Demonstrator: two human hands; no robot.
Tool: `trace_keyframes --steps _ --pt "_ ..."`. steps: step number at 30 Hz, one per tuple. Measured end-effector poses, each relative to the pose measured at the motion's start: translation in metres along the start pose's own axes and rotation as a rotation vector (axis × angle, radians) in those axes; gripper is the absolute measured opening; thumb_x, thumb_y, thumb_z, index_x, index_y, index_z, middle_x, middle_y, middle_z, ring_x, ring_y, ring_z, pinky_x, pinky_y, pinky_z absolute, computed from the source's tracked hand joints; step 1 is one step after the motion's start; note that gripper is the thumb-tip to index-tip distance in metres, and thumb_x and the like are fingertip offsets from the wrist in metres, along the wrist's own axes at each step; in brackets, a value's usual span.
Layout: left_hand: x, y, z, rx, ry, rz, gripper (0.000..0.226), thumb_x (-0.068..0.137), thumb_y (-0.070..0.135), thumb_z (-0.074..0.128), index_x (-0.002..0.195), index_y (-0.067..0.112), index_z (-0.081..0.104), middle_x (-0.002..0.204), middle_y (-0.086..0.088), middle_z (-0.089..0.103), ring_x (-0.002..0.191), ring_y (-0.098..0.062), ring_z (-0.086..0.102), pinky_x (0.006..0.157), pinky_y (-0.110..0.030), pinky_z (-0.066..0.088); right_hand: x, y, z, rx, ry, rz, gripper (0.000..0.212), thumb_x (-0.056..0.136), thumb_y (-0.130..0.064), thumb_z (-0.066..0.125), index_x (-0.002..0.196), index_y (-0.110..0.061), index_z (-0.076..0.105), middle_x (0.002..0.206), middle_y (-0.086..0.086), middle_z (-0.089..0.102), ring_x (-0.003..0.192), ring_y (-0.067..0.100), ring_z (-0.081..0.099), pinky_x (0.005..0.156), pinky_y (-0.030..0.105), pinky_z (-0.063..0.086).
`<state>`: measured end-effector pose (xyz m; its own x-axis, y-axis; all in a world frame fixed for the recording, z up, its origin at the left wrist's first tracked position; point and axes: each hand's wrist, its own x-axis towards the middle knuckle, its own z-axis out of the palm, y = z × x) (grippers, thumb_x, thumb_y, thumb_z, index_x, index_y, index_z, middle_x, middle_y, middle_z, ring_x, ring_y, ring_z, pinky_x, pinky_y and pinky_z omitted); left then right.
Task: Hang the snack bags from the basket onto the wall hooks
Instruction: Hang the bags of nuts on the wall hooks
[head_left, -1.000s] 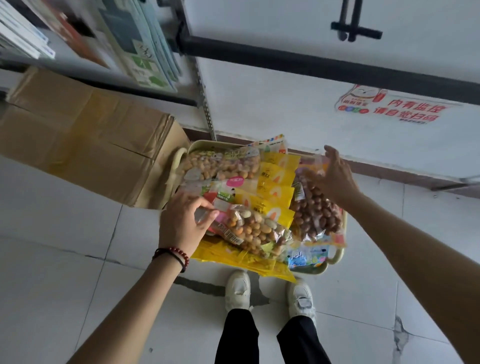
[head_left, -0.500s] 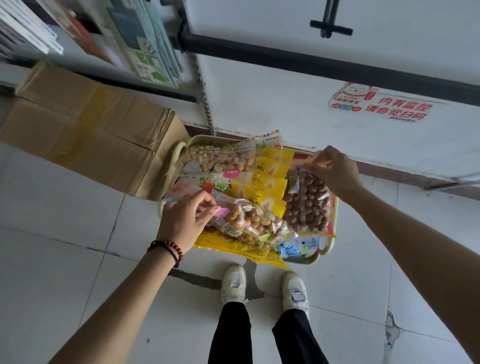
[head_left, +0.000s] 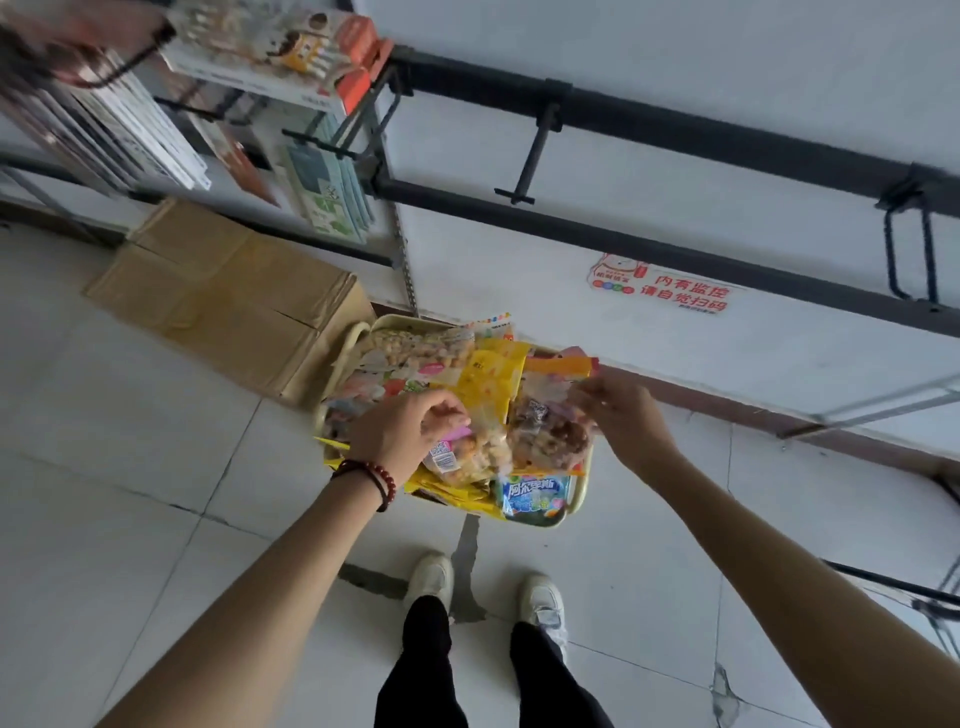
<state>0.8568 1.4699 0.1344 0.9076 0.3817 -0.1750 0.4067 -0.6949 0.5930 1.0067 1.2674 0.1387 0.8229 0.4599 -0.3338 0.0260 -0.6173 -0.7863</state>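
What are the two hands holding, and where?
The left hand pinches a pale nut bag by its top; the right hand pinches a brown nut bag by its top edge.

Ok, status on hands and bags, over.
Left hand grips mixed-nut bag. Right hand pinches brown-nut bag by its top. Both over basket, wall hook bare. No obstruction seen.

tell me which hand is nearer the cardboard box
Left. The left hand is over the basket's left half, on the box's side; the right hand is over its right half, farther off.
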Motion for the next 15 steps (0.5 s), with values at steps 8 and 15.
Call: trace_keyframes --steps 8,15 --pt "0.0 0.074 -0.074 -0.09 0.167 0.03 0.021 0.083 0.041 0.062 0.096 0.026 0.07 0.087 0.014 0.07 0.074 -0.004 0.064 0.062 -0.025 0.055 -0.045 -0.071 -0.079 0.039 -0.059 -0.148 0.018 0.084 -0.008 0.066 0.097 -0.017 0.073 0.091 -0.002 0.072 0.079 0.012 0.069 0.066 0.031 0.059" --pt "-0.014 0.131 -0.161 -0.114 0.365 0.147 0.013 0.091 0.014 0.058 0.097 0.02 0.068 0.09 0.011 0.067 0.084 -0.009 0.064 0.071 -0.021 0.052 -0.076 -0.162 -0.133 -0.118 -0.029 -0.587 0.004 0.084 -0.021 0.067 0.083 -0.025 0.067 0.083 -0.018 0.067 0.075 -0.002 0.062 0.064 0.006 0.043"
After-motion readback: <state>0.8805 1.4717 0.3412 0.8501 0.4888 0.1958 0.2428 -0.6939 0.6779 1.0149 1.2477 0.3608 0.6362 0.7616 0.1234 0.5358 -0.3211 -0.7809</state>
